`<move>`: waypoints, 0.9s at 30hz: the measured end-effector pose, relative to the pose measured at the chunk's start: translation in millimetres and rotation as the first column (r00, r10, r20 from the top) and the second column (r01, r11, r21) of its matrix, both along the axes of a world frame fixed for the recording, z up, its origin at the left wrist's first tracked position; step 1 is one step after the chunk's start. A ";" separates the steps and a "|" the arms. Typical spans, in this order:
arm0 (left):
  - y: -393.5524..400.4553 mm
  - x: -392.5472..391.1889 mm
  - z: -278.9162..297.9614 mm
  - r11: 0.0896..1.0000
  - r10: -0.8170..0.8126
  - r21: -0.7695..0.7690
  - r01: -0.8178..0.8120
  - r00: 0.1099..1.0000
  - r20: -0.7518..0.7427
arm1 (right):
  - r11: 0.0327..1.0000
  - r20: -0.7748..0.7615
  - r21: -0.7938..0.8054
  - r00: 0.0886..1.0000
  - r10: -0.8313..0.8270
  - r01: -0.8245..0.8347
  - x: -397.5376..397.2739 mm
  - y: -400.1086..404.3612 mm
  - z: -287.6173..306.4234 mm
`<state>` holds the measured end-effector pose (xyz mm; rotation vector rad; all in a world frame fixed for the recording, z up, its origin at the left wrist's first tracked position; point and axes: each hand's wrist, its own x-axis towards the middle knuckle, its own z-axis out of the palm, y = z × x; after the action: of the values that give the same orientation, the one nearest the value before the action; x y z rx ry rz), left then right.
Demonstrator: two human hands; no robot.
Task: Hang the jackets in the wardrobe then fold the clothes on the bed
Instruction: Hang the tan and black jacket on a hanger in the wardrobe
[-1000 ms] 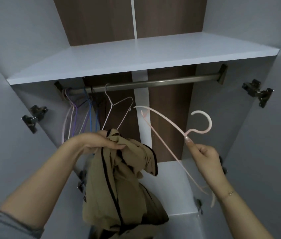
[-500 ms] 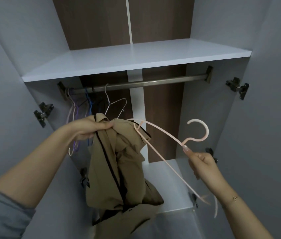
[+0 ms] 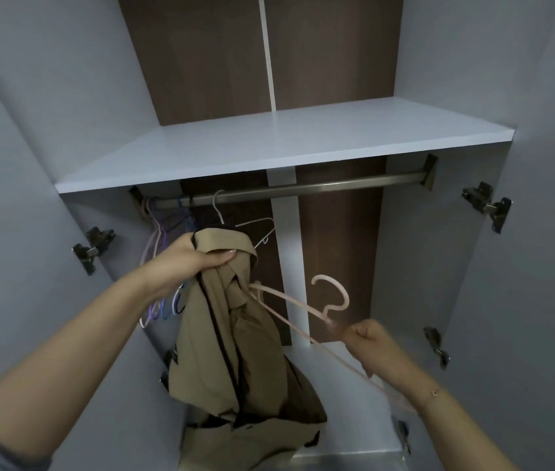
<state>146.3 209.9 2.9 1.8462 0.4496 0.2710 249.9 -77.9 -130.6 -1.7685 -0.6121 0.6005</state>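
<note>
A tan jacket [image 3: 235, 351] with dark trim hangs bunched in front of the open wardrobe. My left hand [image 3: 194, 258] grips its top edge, just below the metal rail [image 3: 320, 189]. My right hand [image 3: 369, 345] holds a pale pink hanger [image 3: 332, 295] by the neck under its hook. The hanger's left end touches or enters the jacket's folds near the collar; its far tip is hidden in the cloth.
Several empty hangers [image 3: 164, 232], white, purple and blue, hang at the rail's left end. A white shelf [image 3: 269, 147] spans the wardrobe above the rail. Open doors with metal hinges [image 3: 488, 205] stand on both sides. A lower white shelf [image 3: 337, 396] lies behind the jacket.
The hanger's left end has moved left and down into the jacket's folds. My left hand has kept its grip on the jacket's top while my right hand dropped lower.
</note>
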 end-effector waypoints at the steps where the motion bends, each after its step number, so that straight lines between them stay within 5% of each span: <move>1: -2.5 -1.7 2.1 0.997 0.041 -0.067 -0.039 0.999 0.027 | 0.999 -0.033 -0.011 0.999 0.038 -0.039 5.3 2.3 0.7; 7: 15.2 -23.0 9.3 0.896 0.187 -0.420 -0.145 0.981 0.060 | 0.990 -0.078 0.003 0.987 0.138 -0.138 36.8 2.8 10.7; 13: 32.3 -40.1 -10.5 0.791 0.373 -0.495 -0.360 0.925 -0.078 | 0.963 -0.181 0.132 0.950 0.255 -0.233 56.6 -15.4 3.4; 19: -0.9 -28.8 -14.0 0.861 0.141 -0.490 -0.140 0.989 -0.036 | 0.985 -0.054 -0.076 0.987 0.151 -0.155 38.7 15.2 -3.9; 23: -24.8 -30.2 -6.0 0.890 0.016 -0.456 0.023 0.997 0.080 | 0.999 -0.129 0.016 0.991 -0.035 0.037 15.3 43.4 -16.8; 27: -26.8 -56.9 -11.0 0.919 0.043 -0.394 0.000 0.994 0.100 | 0.946 -0.189 0.240 0.966 -0.175 0.218 3.2 56.8 -15.8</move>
<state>89.4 183.1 -8.2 1.4253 0.4161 0.2704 253.2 -21.1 -146.4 -1.4951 -0.3738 0.4976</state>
